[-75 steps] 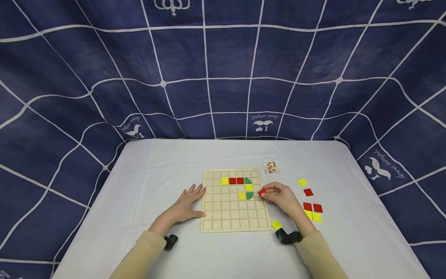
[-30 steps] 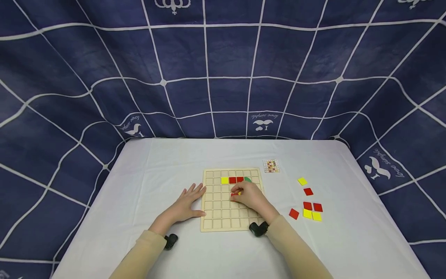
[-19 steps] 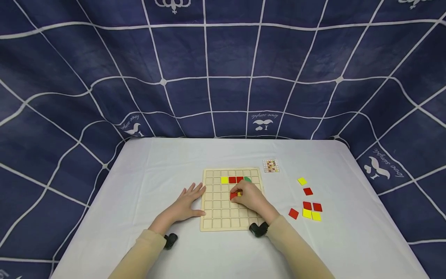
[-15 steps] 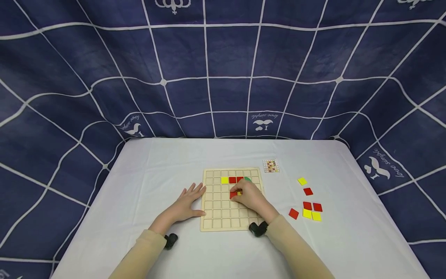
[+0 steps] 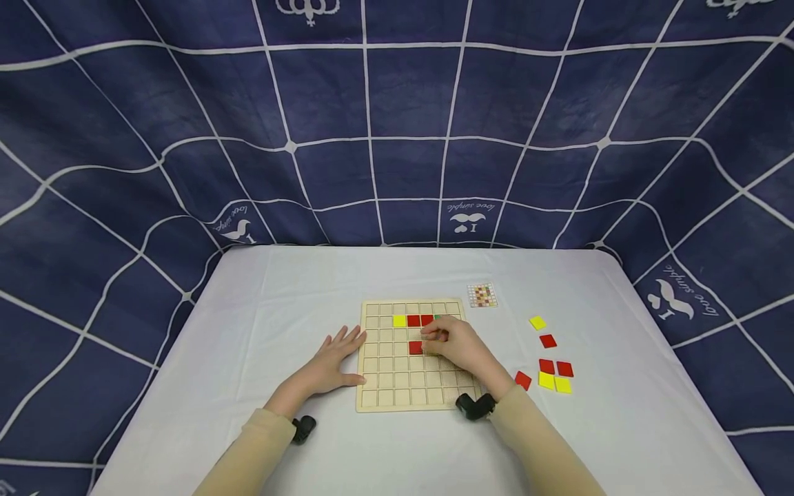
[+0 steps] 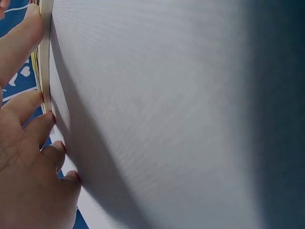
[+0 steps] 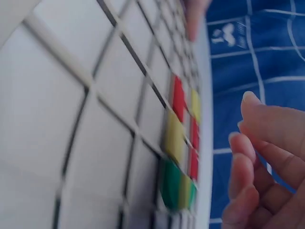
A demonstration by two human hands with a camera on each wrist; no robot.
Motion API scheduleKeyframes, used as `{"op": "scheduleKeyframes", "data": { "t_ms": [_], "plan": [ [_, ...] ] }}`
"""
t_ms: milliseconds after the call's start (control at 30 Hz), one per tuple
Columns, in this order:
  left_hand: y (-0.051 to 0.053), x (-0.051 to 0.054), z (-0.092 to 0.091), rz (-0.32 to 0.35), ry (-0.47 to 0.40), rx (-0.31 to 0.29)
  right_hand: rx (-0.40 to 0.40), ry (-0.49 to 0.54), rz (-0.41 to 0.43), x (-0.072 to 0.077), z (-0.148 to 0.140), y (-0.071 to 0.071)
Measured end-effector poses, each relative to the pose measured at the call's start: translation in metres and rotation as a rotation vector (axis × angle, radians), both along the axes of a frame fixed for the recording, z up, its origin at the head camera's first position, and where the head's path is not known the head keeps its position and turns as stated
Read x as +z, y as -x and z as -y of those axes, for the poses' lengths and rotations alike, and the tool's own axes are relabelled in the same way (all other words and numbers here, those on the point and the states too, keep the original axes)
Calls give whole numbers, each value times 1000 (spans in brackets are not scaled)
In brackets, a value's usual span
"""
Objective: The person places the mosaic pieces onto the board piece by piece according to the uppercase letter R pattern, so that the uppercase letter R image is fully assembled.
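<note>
My left hand [image 5: 329, 362] rests with spread fingers against the left edge of a wooden grid board [image 5: 386, 380]; the left wrist view shows thumb and fingertips at the board's side [image 6: 46, 57]. A red square tile [image 5: 415, 348] lies in a cell near the board's middle. Just right of it hovers my right hand [image 5: 462, 344], fingers loosely bent and holding nothing. The right wrist view shows its thumb and fingers apart, away from the red tile [image 7: 178, 99], a yellow tile [image 7: 174, 136] and a green rounded tile [image 7: 171, 186], which the hand mostly hides in the head view.
An upper row on the board has a yellow tile [image 5: 400, 321] and two red tiles [image 5: 413, 321]. A small pattern card [image 5: 482, 295] lies behind the board. Loose red tiles [image 5: 546, 366] and yellow tiles [image 5: 563, 385] lie at right on the white tablecloth [image 5: 279, 289].
My right hand brought a red tile from the board's right side to the cell left of the yellow one, let go, and has drawn back slightly right. The left hand has stayed put.
</note>
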State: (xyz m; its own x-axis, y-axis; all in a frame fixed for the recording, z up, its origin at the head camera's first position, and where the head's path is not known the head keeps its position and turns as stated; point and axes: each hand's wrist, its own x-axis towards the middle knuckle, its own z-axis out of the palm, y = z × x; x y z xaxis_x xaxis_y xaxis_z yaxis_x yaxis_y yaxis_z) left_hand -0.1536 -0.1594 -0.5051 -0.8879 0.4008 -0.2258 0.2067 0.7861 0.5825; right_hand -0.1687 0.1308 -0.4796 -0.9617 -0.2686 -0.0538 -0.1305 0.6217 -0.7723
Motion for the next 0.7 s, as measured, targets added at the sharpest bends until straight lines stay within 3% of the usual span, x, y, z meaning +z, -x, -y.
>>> {"op": "scheduleKeyframes", "data": {
  "t_ms": [200,467,700],
  "plan": [
    [0,1,1,-5,-2,-5,-48,8,96,9,-43,-15],
    [1,1,2,-3,-6,-7,-169,-92,116,2,-103,-36],
    [0,0,2,1,-11,-16,-248,-217,122,-1,-131,-57]
  ]
}}
